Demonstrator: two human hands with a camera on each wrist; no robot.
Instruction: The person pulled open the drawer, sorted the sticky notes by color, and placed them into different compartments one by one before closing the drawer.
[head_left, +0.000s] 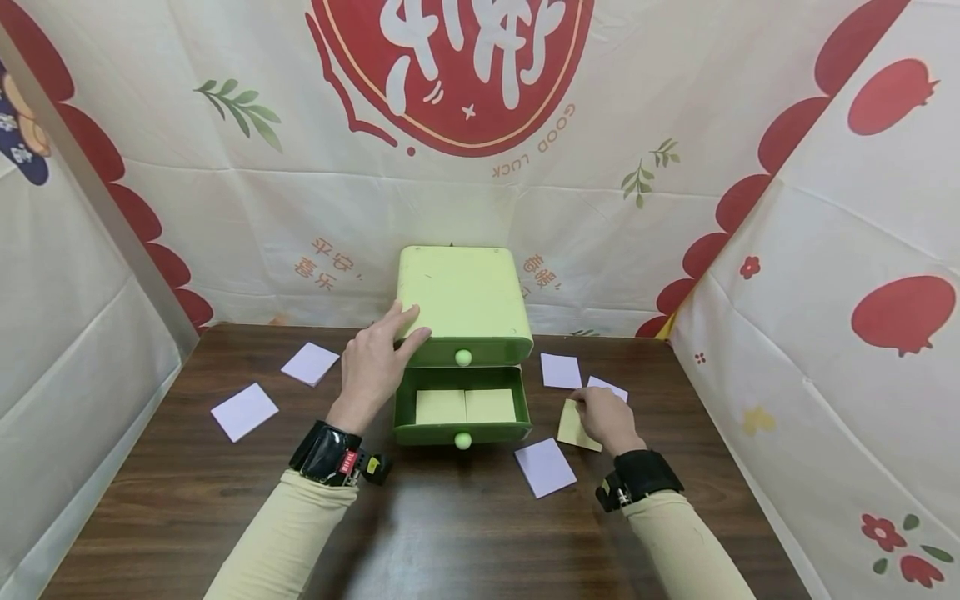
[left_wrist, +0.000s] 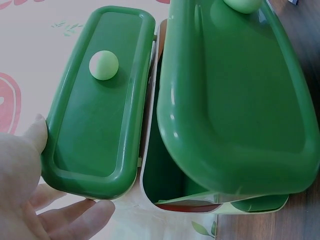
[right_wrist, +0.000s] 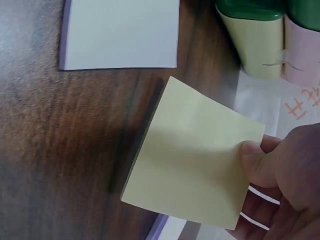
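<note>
My right hand (head_left: 609, 419) pinches a pad of yellow sticky notes (right_wrist: 192, 157) by one edge, thumb on its face, tilted just above the table. My left hand (head_left: 372, 364) rests against the upper left front corner of a small green two-drawer box (head_left: 465, 292), its fingers fairly straight. The box's upper drawer (left_wrist: 100, 130) is closed. Its lower drawer (head_left: 427, 434) is pulled out, and two yellow note pads (head_left: 441, 407) lie side by side in it.
Purple note pads lie on the dark wooden table (head_left: 450, 533): two at left, including one pad (head_left: 244, 412), and several at right, including a nearer pad (head_left: 546, 467). A printed white cloth (head_left: 337, 200) hangs behind the box and along both sides.
</note>
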